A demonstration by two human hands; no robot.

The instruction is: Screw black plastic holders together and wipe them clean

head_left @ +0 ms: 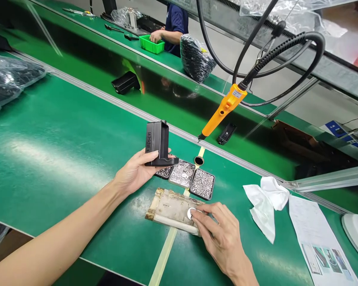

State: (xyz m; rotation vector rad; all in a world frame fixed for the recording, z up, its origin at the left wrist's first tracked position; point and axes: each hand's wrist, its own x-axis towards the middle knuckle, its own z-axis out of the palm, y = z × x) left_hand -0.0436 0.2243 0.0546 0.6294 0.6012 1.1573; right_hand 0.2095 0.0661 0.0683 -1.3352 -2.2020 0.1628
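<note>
My left hand [139, 171] grips a black plastic housing [156, 145] marked BOSCH and holds it up above the small parts trays. At a worn, tape-edged block [170, 208] on the bench, my right hand [219, 230] has its fingers closed at a small white disc [191, 213]. The fingertips cover part of the disc, so I cannot tell whether it is lifted off the block. Just behind the block sit a tray of washers [181, 173], a tray of small metal nuts or rings [203, 184] and a dark tray [164, 172] half hidden by my left hand.
An orange electric screwdriver [223, 113] hangs from a cable over the bench's back rail. White cloths [267, 204] and a printed sheet [319, 238] lie at right. A plastic bag [12, 79] rests at far left. Across the divider, another person's hand [156, 36] is at a green bin [152, 45].
</note>
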